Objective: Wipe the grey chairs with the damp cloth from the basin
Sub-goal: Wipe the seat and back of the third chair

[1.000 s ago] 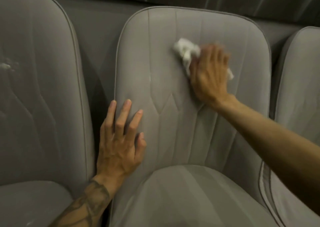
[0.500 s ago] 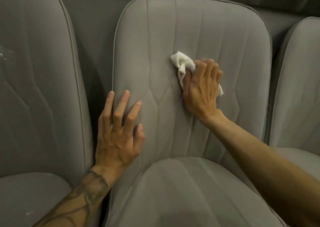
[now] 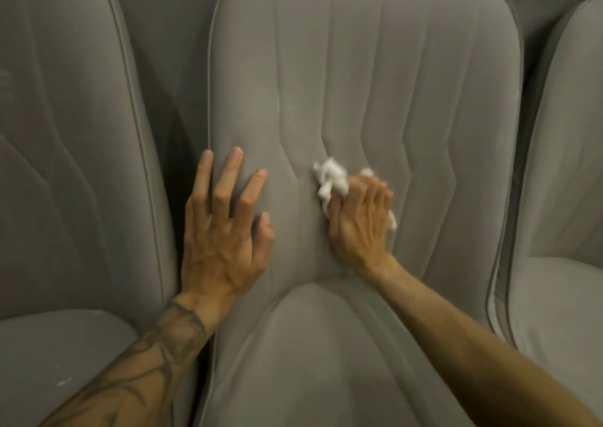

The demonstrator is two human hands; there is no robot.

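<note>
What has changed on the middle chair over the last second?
The right hand, gripping the white cloth, has wiped down the middle chair's backrest from its upper part to just above the seat. Nothing was picked up or released. The left hand stays flat on the backrest's left edge.

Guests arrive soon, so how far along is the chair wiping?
Done: nothing shows as clearly finished. In hand: the right hand presses the cloth low on the backrest of the middle chair, the left hand flat beside it. Left, likely: its seat, the left chair with pale specks, and the right chair.
</note>
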